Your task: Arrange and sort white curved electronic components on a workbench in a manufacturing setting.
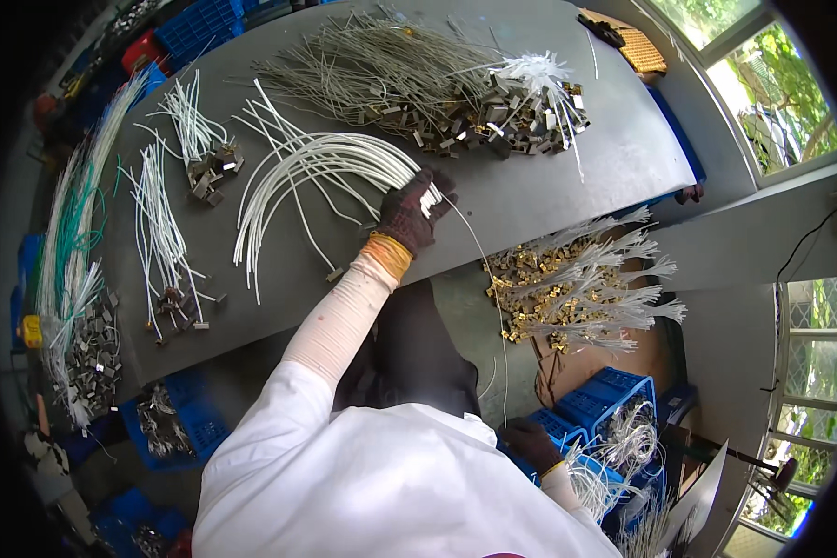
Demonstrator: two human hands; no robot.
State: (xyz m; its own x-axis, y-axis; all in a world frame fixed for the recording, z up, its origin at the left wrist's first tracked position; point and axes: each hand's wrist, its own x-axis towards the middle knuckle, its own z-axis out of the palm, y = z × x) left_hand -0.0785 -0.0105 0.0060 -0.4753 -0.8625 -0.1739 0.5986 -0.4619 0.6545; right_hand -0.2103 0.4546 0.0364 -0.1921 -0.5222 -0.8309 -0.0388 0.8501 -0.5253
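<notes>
My left hand (413, 212), in a dark glove with an orange cuff, is closed around a thick bundle of white wires (330, 153) above the grey table. Their long ends curve away to the left and hang over the tabletop. From this hand a single thin white wire (482, 249) runs down past the table's edge to my right hand (530, 445). That hand, also in a dark glove, is low at the right beside the blue crates, and its fingers appear closed on the wire's end; they are partly hidden.
A large heap of grey wires with metal pieces (493, 116) covers the table's far side. Smaller white wire bunches (163, 228) lie left. Brass-ended bundles (567, 288) are piled beyond the table's right edge. Blue crates (609, 395) hold coiled white wires.
</notes>
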